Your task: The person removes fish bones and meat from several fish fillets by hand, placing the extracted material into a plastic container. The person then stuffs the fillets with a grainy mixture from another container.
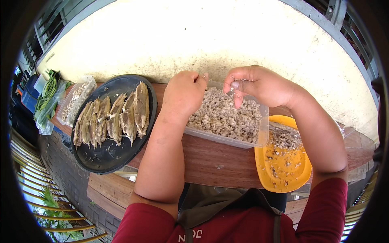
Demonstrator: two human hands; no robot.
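A clear plastic tub full of flaked, greyish-brown fish meat stands before me on the wooden table. Above its far left corner is my left hand, thumb and fingers drawn together; whatever may be between them is hidden. My right hand hovers over the tub's far right part, fingers bent and apart, with small pale flakes stuck to the fingertips. To the left, a round black tray carries a row of several flattened fish pieces. A yellow plate at the right bears flakes and dark scraps.
Behind the table rises a pale wall. Left of the tray stand another clear container with pale pieces and a plastic bag with long green leaves. A wooden bench is at the lower left.
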